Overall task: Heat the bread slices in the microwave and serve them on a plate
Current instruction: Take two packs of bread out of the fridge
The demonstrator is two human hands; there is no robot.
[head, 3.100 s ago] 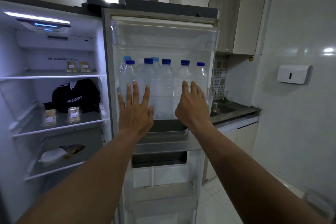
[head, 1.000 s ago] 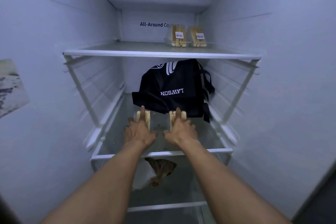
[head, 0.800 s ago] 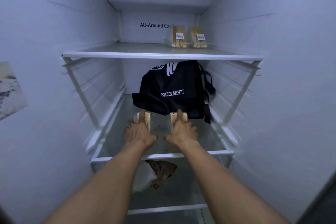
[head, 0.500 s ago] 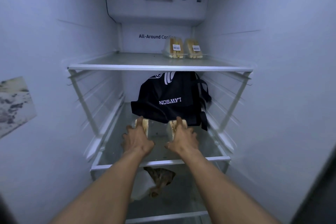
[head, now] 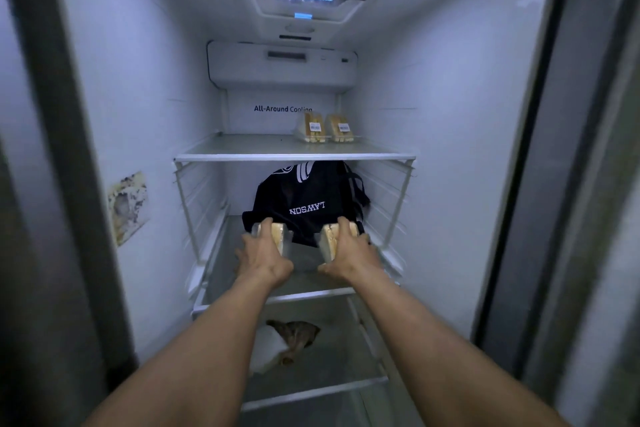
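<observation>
Setting: the inside of an open fridge, lit from a ceiling light, seen from above the person's outstretched bare arms.
Left hand: closed around a clear-wrapped bread pack, fingers over its top and thumb on the near side, held above the front of the middle shelf.
Right hand: closed around a second wrapped bread pack, gripped the same way, level with the left hand.
Bread position: the two held packs sit side by side with a gap between them, just in front of a black bag; whether they touch the shelf or are lifted clear of it cannot be told.
Black bag: stands at the back of the middle shelf, with white lettering that reads mirrored and a strap hanging on its right side.
Top shelf: carries two more wrapped sandwich packs with small white labels, standing next to each other toward the back right.
Lower shelf: holds a crumpled white and brown wrapper, partly hidden by the left forearm.
Back wall: printed words "All-Around Cooling" above the top shelf, and a lit panel reading "Anti Bacteria Protector" near the ceiling.
Left wall: a stained, yellowed patch at about middle-shelf height.
Image quality: edges of the view are blurred.
</observation>
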